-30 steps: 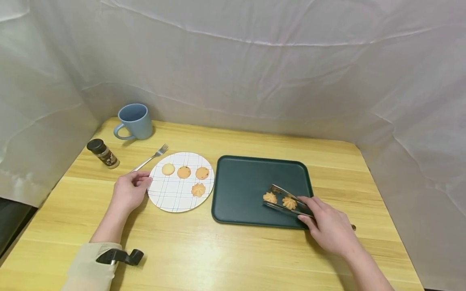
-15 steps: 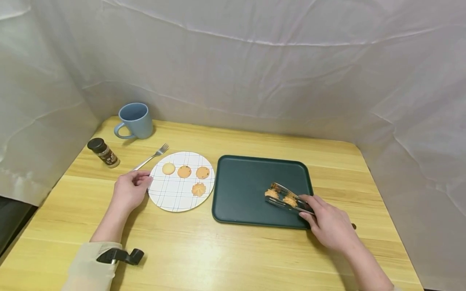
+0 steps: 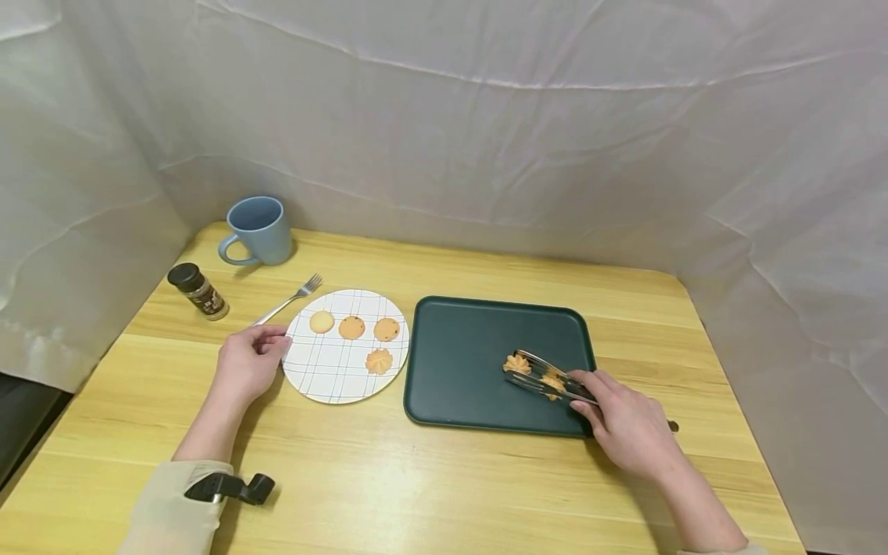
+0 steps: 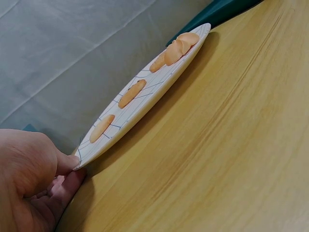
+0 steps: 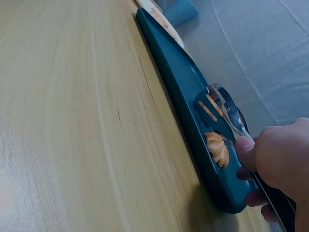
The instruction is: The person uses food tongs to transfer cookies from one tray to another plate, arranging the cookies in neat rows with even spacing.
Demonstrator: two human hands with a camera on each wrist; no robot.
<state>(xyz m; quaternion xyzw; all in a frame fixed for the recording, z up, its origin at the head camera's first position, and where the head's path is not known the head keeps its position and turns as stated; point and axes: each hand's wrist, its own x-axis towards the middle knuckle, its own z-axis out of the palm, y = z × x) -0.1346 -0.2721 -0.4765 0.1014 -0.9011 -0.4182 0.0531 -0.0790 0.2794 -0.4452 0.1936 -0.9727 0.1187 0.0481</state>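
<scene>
My left hand (image 3: 248, 362) pinches the left rim of a round white plate (image 3: 326, 378) with a blue grid pattern. Three round cookies (image 3: 351, 327) form a row on it, and a flower-shaped cookie (image 3: 378, 361) lies below the rightmost one. On the right, my right hand (image 3: 627, 420) holds metal tongs (image 3: 534, 383) with slotted ends over a dark green tray (image 3: 472, 408). One flower-shaped cookie (image 3: 516, 364) is at the tips of the tongs. A second flower-shaped cookie (image 5: 218, 150) lies nearer the hand, partly covered by the tongs' arms in the head view.
A blue mug (image 3: 260, 231) stands at the back left. In front of it are a spice jar (image 3: 199, 291) with a black lid and a fork (image 3: 290, 299) beside the plate. Grey cloth (image 3: 444, 139) hangs behind the wooden table (image 3: 361, 478).
The arms of the tongs have come closer together and turned a little around the cookies. My left hand and the plate have stayed where they were.
</scene>
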